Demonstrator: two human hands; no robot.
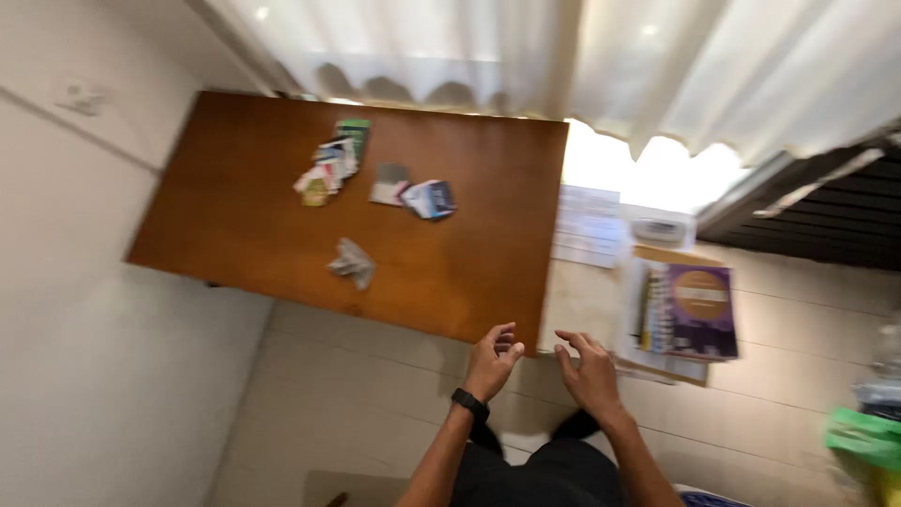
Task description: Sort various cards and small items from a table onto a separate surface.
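Note:
My left hand (493, 360) hovers just off the near right corner of a brown wooden table (244, 207), fingers loosely curled and holding nothing; a black band sits on its wrist. My right hand (588, 372) is beside it over the tiled floor, fingers apart and empty. On the table lie a fanned row of cards (330, 161), a smaller group of cards (415, 195) and a crumpled grey wrapper (353, 262), all well beyond both hands. The view is motion-blurred.
White curtains (526, 56) hang behind the table. On the floor to the right lie papers (589, 225) and a stack of books with a purple cover (699, 310). A green object (863, 437) sits at far right. A white wall (66, 310) runs along the left.

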